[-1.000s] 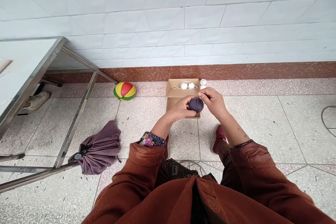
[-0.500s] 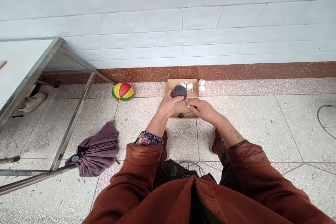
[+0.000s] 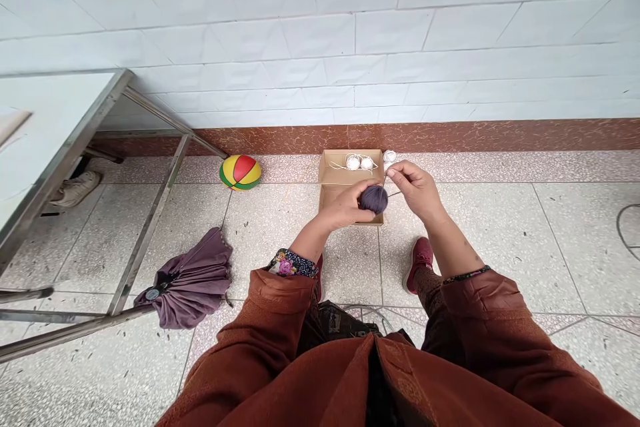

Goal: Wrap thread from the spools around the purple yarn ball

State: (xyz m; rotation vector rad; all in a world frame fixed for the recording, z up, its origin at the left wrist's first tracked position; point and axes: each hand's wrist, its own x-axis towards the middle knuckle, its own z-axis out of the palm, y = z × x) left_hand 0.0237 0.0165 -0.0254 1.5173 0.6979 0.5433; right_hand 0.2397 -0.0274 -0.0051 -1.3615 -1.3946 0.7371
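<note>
My left hand [image 3: 349, 207] is closed around a dark purple-grey ball of yarn [image 3: 374, 199], held above the near part of an open cardboard box [image 3: 327, 197]. To its right, my right hand [image 3: 413, 188] pinches the yarn strand [image 3: 385, 181] between thumb and fingertips, a little above the ball. In the box's far part lie two white yarn balls [image 3: 360, 162] with loose ends. Another white ball [image 3: 389, 157] rests on the floor beside the box, partly hidden below by my fingers.
A red, yellow and green ball [image 3: 241, 173] lies left of the box. A folded purple umbrella [image 3: 195, 278] leans by the metal-framed table [image 3: 65, 97] at the left. Under that table a shoe [image 3: 77, 189] shows. A thin dark wire loop [image 3: 623, 230] is at the right edge.
Both hands have moved right, the left carrying the yarn ball with it. My right hand has risen to the ball's upper right. The small dark ball in the box is now hidden.
</note>
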